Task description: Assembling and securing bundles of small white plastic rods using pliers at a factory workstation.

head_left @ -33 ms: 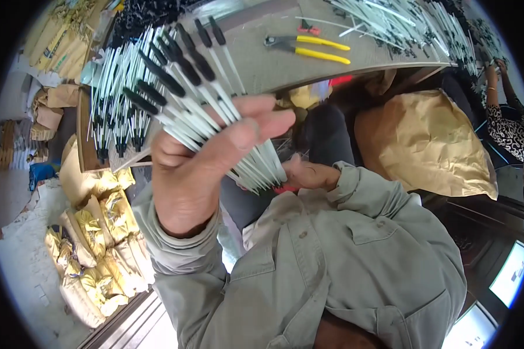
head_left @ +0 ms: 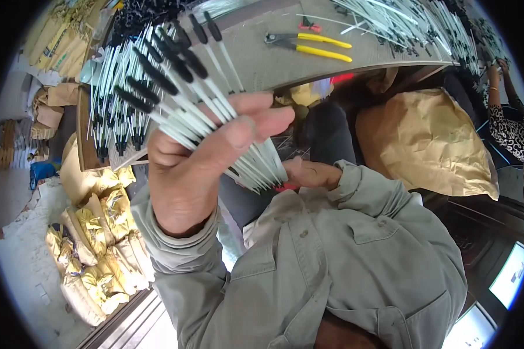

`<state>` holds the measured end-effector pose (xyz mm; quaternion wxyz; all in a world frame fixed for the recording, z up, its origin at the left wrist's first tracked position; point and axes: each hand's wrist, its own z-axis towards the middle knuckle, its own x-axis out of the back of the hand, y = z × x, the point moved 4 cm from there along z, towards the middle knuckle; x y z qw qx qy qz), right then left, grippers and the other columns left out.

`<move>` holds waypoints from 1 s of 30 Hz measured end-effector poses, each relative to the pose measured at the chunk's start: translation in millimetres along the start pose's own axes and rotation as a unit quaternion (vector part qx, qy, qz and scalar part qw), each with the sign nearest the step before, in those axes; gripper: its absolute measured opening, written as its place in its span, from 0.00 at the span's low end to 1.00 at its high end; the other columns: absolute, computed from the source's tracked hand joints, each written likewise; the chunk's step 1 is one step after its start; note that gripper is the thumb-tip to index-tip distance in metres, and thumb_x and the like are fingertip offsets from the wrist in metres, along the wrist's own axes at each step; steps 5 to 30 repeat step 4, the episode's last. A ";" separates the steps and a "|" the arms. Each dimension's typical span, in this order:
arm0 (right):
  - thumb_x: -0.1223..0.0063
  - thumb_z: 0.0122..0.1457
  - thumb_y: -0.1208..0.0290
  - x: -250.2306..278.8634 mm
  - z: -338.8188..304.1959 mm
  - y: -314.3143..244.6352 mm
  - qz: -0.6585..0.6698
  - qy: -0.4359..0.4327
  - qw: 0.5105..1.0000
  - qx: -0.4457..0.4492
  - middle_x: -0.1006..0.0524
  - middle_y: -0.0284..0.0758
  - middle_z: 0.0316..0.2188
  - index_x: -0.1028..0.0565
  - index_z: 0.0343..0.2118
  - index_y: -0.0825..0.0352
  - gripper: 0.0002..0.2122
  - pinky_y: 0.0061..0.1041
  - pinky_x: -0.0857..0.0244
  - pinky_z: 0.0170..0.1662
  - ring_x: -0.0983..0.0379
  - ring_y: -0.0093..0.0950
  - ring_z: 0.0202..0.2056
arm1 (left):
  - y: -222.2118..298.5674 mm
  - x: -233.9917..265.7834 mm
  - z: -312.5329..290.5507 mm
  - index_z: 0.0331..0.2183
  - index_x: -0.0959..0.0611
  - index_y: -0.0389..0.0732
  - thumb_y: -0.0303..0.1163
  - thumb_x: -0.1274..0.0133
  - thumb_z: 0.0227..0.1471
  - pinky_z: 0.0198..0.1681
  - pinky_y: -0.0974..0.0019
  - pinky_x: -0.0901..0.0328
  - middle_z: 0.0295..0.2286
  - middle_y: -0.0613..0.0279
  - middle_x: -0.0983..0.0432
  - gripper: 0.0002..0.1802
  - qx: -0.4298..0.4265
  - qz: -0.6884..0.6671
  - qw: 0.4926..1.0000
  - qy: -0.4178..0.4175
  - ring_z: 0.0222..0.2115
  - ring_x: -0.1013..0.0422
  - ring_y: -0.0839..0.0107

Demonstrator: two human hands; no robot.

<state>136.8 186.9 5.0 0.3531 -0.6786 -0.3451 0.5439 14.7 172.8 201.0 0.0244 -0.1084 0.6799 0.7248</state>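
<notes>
A fanned bundle of thin white sticks with thick black tips (head_left: 215, 110) stretches between my hands. My left hand (head_left: 195, 160) is closed around its upper part, thumb across the front, and the black tips stick out up and to the left. At the lower end, against my shirt, my right hand (head_left: 313, 173) grips the gathered white ends; most of its fingers are hidden behind them. A small red thing (head_left: 285, 187) shows beside that hand, too little of it to name. Beyond my left hand, two black-tipped sticks (head_left: 214, 35) stand apart from the rest.
Yellow-handled pliers (head_left: 326, 46) and a small red-and-black piece (head_left: 310, 26) lie on the table (head_left: 253, 55). Piles of white sticks (head_left: 116, 96) (head_left: 390, 23) flank it. A brown paper sack (head_left: 428, 145) stands right; wrapped packages (head_left: 102, 250) lie left. Another person's arm (head_left: 495, 87) shows far right.
My left hand and the black tips have shifted slightly to the left. My right hand keeps its place at the lower end.
</notes>
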 end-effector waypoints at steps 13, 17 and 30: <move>0.65 0.56 0.42 9.4 5.7 -29.9 -0.146 -0.122 0.975 0.115 0.37 0.42 0.52 0.43 0.55 0.72 0.35 0.25 0.48 0.54 0.41 0.29 0.53 | 3.8 2.5 -1.5 0.41 0.27 0.29 0.36 0.49 0.48 0.36 0.53 0.30 0.31 0.37 0.26 0.22 0.000 0.031 0.998 -0.055 0.32 0.26 0.53; 0.65 0.56 0.42 9.4 5.7 -29.9 -0.146 -0.122 0.975 0.115 0.37 0.42 0.52 0.43 0.55 0.72 0.35 0.25 0.48 0.54 0.41 0.29 0.53 | 3.8 2.5 -1.5 0.41 0.27 0.29 0.36 0.49 0.48 0.36 0.53 0.30 0.31 0.37 0.26 0.22 0.000 0.031 0.998 -0.055 0.32 0.26 0.53; 0.65 0.56 0.42 9.4 5.7 -29.9 -0.146 -0.122 0.975 0.115 0.37 0.42 0.52 0.43 0.55 0.72 0.35 0.25 0.48 0.54 0.41 0.29 0.53 | 3.8 2.5 -1.5 0.41 0.27 0.29 0.36 0.49 0.48 0.36 0.53 0.30 0.31 0.37 0.26 0.22 0.000 0.031 0.998 -0.055 0.32 0.26 0.53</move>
